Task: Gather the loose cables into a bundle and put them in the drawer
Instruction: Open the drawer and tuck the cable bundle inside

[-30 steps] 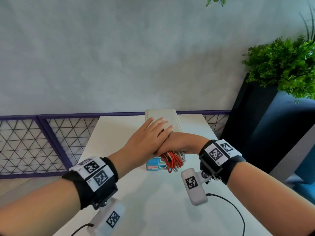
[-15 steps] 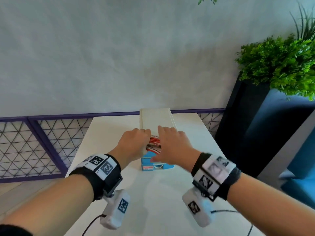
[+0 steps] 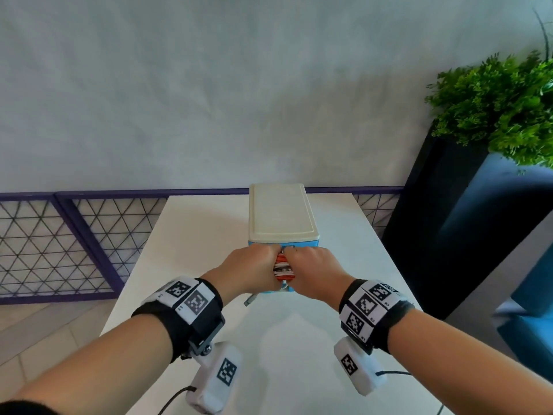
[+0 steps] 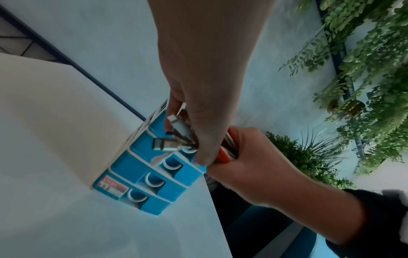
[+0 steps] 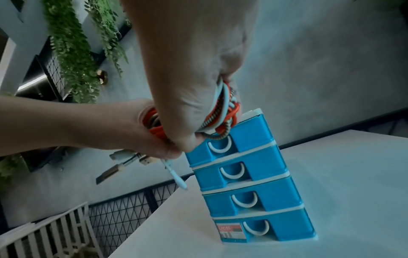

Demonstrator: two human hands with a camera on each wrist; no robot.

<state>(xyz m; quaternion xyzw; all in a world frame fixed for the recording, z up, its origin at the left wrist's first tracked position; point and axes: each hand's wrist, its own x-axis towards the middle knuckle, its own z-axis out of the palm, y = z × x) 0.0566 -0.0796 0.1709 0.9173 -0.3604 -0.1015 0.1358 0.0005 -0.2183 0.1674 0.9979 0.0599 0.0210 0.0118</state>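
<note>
A bundle of orange, white and braided cables [image 3: 284, 268] hangs between both hands, just in front of the top of a small blue drawer unit [image 3: 302, 243] with a cream lid. My left hand [image 3: 257, 269] grips the bundle's left side, and several plugs [image 4: 168, 144] stick out past its fingers. My right hand [image 3: 308, 272] grips the right side, with loops [image 5: 223, 111] bulging out of the fist near the top drawer [image 5: 229, 142]. The unit's several drawers [image 5: 243, 176] are all closed.
The unit stands on a white table [image 3: 206, 235] near its far edge. A purple mesh fence [image 3: 59, 244] runs behind and to the left. A dark planter [image 3: 434, 223] with a green plant [image 3: 493, 109] stands close on the right.
My left hand lay flat over the right hand a second ago; it now grips the bundle too. Both hands have come down in front of the unit with the cables.
</note>
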